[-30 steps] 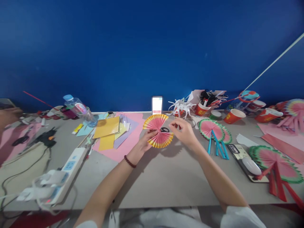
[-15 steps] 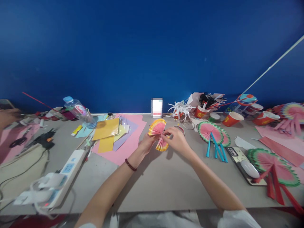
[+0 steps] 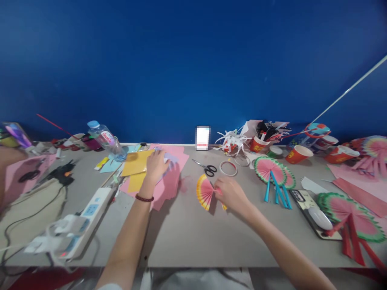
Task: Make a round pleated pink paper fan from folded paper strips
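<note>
My right hand (image 3: 231, 194) pinches the middle of a pleated pink paper fan with a yellow edge (image 3: 205, 192), holding it just over the grey table (image 3: 196, 237). My left hand (image 3: 156, 164) has reached left onto a stack of coloured paper sheets (image 3: 139, 164), lying over the yellow and pink ones; its fingers are blurred. Black-handled scissors (image 3: 207, 168) and a ring of tape (image 3: 228, 168) lie just beyond the fan.
Finished pink-and-green fans (image 3: 273, 171) with blue and red handles lie right, beside a phone and mouse (image 3: 316, 211). Red cups (image 3: 298, 154) and paper scraps line the back. A water bottle (image 3: 105, 140), glue gun (image 3: 59, 173) and power strip (image 3: 77, 225) sit left. Another person's hand shows far left.
My left hand let go of the fan and moved left onto the paper stack. My right hand lowered the fan toward the table. The scissors and tape ring are now uncovered.
</note>
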